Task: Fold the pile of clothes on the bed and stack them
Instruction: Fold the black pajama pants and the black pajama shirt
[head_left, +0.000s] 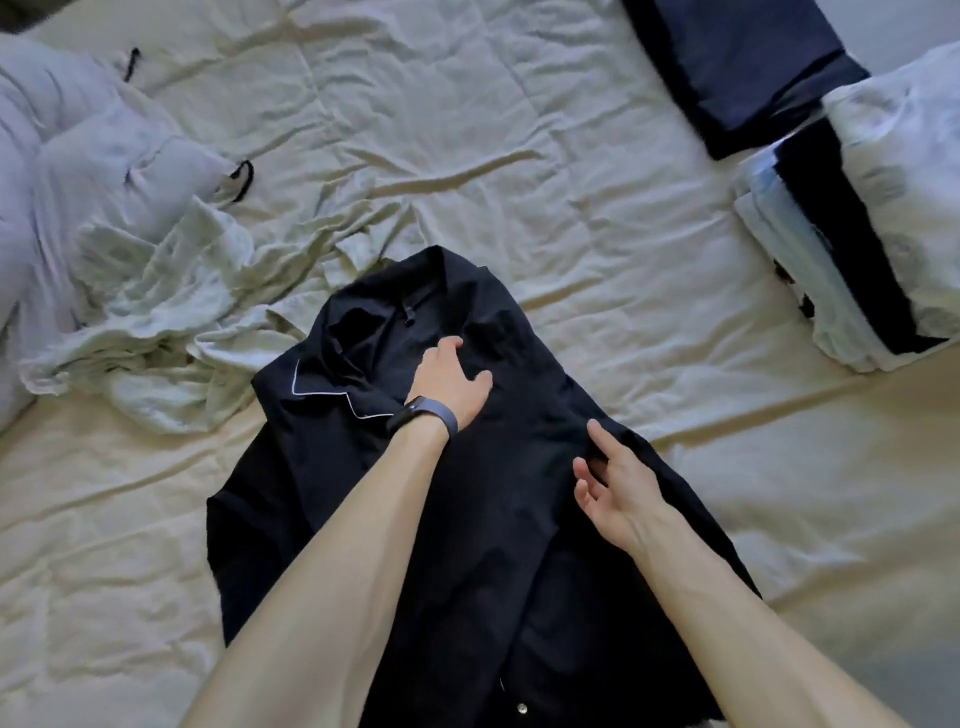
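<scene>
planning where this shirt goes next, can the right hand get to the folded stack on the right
Probably yes. The right hand is open and holds nothing, and only bed sheet shows between it and the folded stack, though it may take a stretch.

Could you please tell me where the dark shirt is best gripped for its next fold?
Pinch the dark shirt along its side edge next to the right hand, coming from the right. It lies flat, collar away, and the left hand rests on the chest, so that side likely lifts over cleanly.
</scene>
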